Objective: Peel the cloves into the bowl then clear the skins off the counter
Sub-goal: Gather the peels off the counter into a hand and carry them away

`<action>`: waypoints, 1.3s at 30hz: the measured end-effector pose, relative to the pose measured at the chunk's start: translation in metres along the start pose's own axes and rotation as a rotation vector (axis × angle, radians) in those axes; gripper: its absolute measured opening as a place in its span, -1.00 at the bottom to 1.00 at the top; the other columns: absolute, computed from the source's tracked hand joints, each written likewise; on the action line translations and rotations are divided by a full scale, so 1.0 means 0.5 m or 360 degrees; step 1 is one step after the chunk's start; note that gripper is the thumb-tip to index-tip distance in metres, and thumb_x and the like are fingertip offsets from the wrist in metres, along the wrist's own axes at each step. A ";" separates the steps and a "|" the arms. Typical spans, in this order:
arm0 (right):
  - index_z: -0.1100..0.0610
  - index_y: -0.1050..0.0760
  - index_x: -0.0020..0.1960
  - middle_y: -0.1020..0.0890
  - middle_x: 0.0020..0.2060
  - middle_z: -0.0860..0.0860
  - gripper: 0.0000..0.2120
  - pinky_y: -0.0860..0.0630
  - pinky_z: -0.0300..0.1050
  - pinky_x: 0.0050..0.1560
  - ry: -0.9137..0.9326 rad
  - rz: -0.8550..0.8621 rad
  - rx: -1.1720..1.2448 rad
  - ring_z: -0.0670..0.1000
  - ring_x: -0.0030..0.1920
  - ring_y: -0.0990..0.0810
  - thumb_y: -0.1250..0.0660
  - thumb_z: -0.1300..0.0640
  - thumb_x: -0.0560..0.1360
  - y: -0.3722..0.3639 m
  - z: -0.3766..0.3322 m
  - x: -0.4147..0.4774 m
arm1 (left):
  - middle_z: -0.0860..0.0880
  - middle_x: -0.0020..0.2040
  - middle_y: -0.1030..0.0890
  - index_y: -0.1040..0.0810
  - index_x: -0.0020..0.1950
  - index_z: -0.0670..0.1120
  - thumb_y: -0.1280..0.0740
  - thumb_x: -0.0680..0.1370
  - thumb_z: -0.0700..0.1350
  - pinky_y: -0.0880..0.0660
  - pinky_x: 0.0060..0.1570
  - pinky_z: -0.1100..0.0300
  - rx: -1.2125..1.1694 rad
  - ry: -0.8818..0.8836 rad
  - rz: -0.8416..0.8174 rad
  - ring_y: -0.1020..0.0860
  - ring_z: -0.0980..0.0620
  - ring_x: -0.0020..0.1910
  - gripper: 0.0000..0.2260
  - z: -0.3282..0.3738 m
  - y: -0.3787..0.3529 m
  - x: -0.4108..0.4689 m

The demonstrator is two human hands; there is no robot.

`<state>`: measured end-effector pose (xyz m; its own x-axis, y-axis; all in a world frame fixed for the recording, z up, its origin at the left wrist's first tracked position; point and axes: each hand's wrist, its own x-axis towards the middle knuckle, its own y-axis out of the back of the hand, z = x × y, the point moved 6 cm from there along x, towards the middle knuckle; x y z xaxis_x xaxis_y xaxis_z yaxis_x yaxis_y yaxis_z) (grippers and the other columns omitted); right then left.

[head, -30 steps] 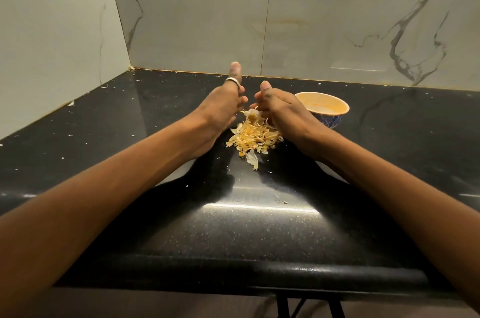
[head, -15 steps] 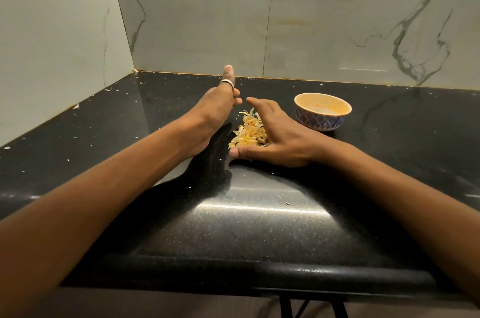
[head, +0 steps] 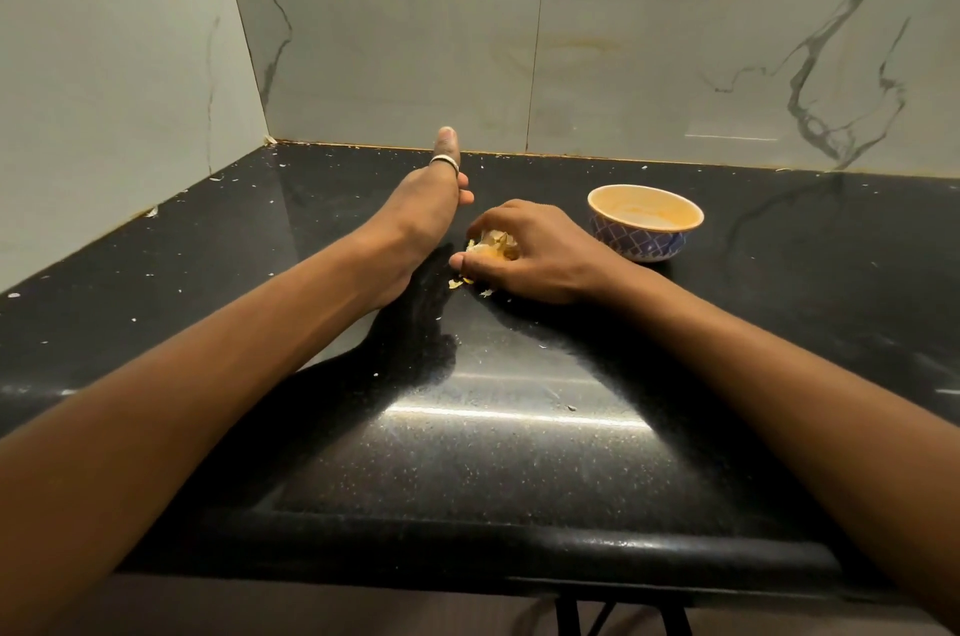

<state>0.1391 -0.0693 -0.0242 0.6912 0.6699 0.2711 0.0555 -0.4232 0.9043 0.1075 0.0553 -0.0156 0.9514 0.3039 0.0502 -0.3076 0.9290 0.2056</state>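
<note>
I am looking down over the near edge of the black desk [head: 467, 479] at 6 o'clock, with both forearms reaching in toward 12. A streak of glare is lying across the bare stone between them.

Farther in, my right hand [head: 540, 261] is resting on the desk, its fingers and thumb curling round a clump of yellowish skins [head: 493, 243]. Most of the clump is hiding under the palm. A few loose scraps [head: 457, 283] are lying on the desk at 7 o'clock of that hand.

At 10 o'clock of the right hand, close but not touching, my left hand [head: 421, 219] is standing on its edge on the desk, fingers straight, thumb pointing up, holding nothing. A ring [head: 445, 160] is sitting on the thumb.

At 2 o'clock of the right hand, the bowl [head: 644, 230] is standing upright, near but apart. It is blue-patterned outside and pale orange inside, and I cannot tell what is in it.

White flecks [head: 150, 211] are dotting the desk toward 9 and 12 o'clock. Behind it all, the marble wall [head: 623, 63] is rising.
</note>
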 end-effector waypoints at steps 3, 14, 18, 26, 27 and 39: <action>0.08 -0.67 0.11 -0.66 0.02 0.04 -0.77 -0.49 -0.07 0.11 0.0068 0.0163 0.0098 0.02 0.06 -0.60 -0.41 -0.02 0.55 0.010 0.000 -0.001 | 0.01 0.11 -0.64 -0.53 0.06 0.00 0.06 0.63 0.36 -0.27 0.48 -0.04 0.0018 -0.0004 -0.0023 -0.50 -0.01 0.28 -0.46 -0.003 -0.004 0.002; 0.12 -0.62 0.14 -0.68 -0.03 0.02 -0.68 -0.51 -0.01 0.00 -0.0101 0.0278 0.0227 0.04 0.01 -0.60 -0.17 -0.04 0.68 0.072 0.007 -0.037 | 0.10 0.31 -0.52 -0.43 0.46 -0.01 -0.41 0.57 0.06 -0.41 0.23 0.22 0.0900 -0.0262 -0.0603 -0.52 0.13 0.23 -0.52 0.015 -0.005 -0.039; 0.05 -0.54 0.32 -0.64 0.20 -0.01 -0.61 -0.50 -0.04 0.20 -0.0153 0.0011 0.0070 0.00 0.20 -0.57 -0.19 -0.15 0.65 0.090 -0.003 -0.054 | 0.05 0.41 -0.47 -0.35 0.54 -0.01 -0.52 0.39 0.11 -0.37 0.22 0.23 0.1112 -0.0216 -0.0724 -0.47 0.10 0.29 -0.24 0.023 0.008 -0.044; -0.03 -0.39 0.48 -0.55 0.32 -0.05 -0.18 -0.47 0.01 0.36 -0.0303 -0.0481 -0.0071 -0.04 0.23 -0.56 -0.59 -0.13 0.29 0.139 0.006 -0.088 | 0.22 -0.04 -0.66 -0.44 0.47 -0.01 -0.60 0.16 0.05 -0.46 0.08 0.31 0.1232 -0.0060 -0.0820 -0.61 0.17 0.09 -0.11 0.023 0.065 -0.030; -0.04 -0.38 0.49 -0.55 0.32 -0.05 -0.18 -0.47 0.03 0.35 -0.0314 -0.0519 -0.0121 -0.03 0.23 -0.57 -0.60 -0.10 0.30 0.138 0.005 -0.089 | 0.20 -0.09 -0.68 -0.46 0.46 -0.03 -0.61 0.16 0.03 -0.49 0.02 0.34 0.1203 -0.0040 -0.0833 -0.64 0.17 0.05 -0.13 0.018 0.064 -0.027; 0.18 -0.65 0.06 -0.70 -0.02 0.15 -0.74 -0.53 -0.03 -0.01 -0.0384 -0.0502 -0.0237 0.04 -0.12 -0.60 -0.53 0.06 0.45 0.093 -0.007 -0.054 | -0.02 0.07 -0.68 -0.56 0.29 -0.07 -0.53 0.46 -0.21 -0.57 0.01 0.35 0.0964 -0.0190 -0.0848 -0.64 0.16 -0.09 -0.58 0.021 -0.014 -0.038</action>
<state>0.1205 -0.1050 0.0117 0.8068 0.5831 -0.0955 0.1989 -0.1157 0.9732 0.0917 0.0410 -0.0077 0.9733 -0.2032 -0.1068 0.2164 0.6568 0.7223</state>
